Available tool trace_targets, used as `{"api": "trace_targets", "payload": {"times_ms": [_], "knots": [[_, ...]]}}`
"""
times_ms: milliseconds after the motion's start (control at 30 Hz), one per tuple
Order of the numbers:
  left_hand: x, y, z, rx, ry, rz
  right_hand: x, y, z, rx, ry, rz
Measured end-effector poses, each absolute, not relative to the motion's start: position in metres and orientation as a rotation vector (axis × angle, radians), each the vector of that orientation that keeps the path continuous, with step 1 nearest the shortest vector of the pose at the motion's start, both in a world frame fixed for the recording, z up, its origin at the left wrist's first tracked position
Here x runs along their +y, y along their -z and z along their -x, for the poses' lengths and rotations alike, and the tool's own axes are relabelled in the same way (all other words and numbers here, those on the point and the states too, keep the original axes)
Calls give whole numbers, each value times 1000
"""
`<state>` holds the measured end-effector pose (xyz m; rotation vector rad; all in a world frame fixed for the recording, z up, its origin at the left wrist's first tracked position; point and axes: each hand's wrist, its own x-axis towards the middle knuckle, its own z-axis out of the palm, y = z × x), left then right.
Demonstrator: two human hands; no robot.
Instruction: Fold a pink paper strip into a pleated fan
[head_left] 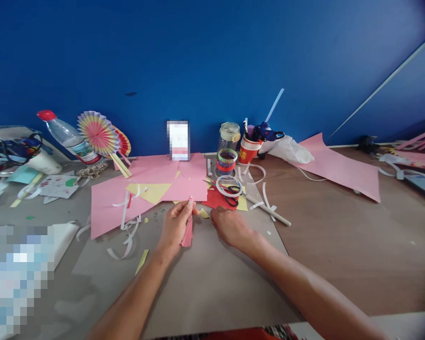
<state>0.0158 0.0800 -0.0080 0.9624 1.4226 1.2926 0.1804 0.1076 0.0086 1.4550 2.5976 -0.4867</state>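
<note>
Left hand (173, 227) pinches the folded pink strip (187, 234) by its top, mid-table, just on the near side of the pink sheet (108, 208). Right hand (231, 227) rests knuckles-up just right of it; I cannot tell whether it grasps anything. Likely risk: the light pinch slips and the pleats spring open.

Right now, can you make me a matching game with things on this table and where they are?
Things:
1 folded pink paper strip
2 black-handled scissors
3 clear plastic bottle with red cap
Places:
A on the red paper sheet
B tilted, at the far left
C held in the left hand
Pairs: 1-C, 2-A, 3-B.
</note>
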Motion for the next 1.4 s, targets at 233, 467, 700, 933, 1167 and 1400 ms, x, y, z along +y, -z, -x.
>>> {"api": "trace_targets", "payload": {"times_ms": [233, 467, 700, 933, 1167, 1400], "knots": [[79, 7, -18, 1426, -1293, -958, 136, -14, -181, 2660, 882, -1337], [78, 5, -10, 1450, -1299, -919, 143, -4, -200, 2702, 1200, -1320], [75, 2, -13, 1391, -1265, -879, 136, -4, -185, 2553, 1707, -1347], [74, 7, -25, 1125, -1333, -726, 132, 16, -181, 2136, 2677, -1446], [71, 6, -34, 1139, -1293, -730, 130, 19, -181, 1994, 2844, -1425], [72, 8, -36, 1252, -1300, -768, 127, 13, -179, 1970, 2837, -1432]]}}
